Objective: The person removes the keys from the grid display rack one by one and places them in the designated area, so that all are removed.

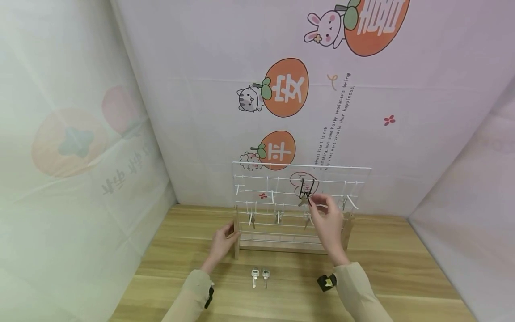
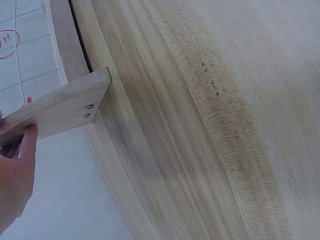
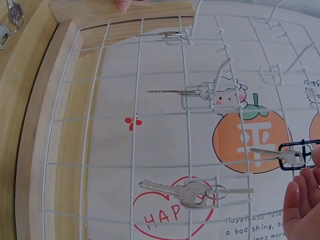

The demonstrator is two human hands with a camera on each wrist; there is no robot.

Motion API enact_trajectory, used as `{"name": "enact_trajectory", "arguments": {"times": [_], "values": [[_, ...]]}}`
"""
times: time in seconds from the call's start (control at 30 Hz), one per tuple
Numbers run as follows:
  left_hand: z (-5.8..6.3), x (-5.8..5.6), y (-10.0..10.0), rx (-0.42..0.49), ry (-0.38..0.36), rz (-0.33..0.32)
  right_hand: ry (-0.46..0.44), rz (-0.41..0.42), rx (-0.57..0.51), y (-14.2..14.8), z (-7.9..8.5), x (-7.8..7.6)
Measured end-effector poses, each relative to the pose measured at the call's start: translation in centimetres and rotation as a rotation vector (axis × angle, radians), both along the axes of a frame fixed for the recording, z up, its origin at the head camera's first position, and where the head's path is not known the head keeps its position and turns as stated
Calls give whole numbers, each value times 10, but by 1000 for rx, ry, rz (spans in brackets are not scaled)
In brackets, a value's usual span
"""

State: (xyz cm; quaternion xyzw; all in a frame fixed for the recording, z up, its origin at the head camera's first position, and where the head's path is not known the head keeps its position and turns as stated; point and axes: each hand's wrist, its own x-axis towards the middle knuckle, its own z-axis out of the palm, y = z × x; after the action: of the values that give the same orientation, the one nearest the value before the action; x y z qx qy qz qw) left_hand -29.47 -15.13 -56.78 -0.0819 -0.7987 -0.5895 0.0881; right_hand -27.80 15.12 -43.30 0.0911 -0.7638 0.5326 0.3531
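In the head view a white wire grid rack with wooden side posts stands on the table. My left hand grips its left wooden post, thumb on one face and the other fingers behind. At a black hook high on the grid, my right hand pinches near the prong's tip; the exact contact is partly hidden. A silver key hangs by its ring from that hook, close to my fingertips. Another key hangs on a white hook below it in the right wrist view.
Several more keys hang on white hooks, including one key mid-grid. Two loose keys, a left key and a right key, lie on the wooden table before the rack. A printed white cloth stands behind it.
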Motion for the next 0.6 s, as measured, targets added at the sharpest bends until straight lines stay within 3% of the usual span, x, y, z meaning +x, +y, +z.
{"name": "enact_trajectory", "arguments": {"times": [0.07, 0.13, 0.3, 0.37, 0.6], "values": [[0, 0, 0, 11, -4, 1, -11, -5, 2, -1, 1, -1], [10, 6, 1, 4, -9, -6, -21, -9, 10, -5, 9, 5], [11, 6, 1, 0, -25, -15, -28, -16, 20, -16, 30, 19], [3, 2, 0, -2, -16, -10, -31, -18, 15, -16, 30, 19], [8, 4, 3, -10, -23, -1, -55, -11, 0, -16, 29, 16]]}}
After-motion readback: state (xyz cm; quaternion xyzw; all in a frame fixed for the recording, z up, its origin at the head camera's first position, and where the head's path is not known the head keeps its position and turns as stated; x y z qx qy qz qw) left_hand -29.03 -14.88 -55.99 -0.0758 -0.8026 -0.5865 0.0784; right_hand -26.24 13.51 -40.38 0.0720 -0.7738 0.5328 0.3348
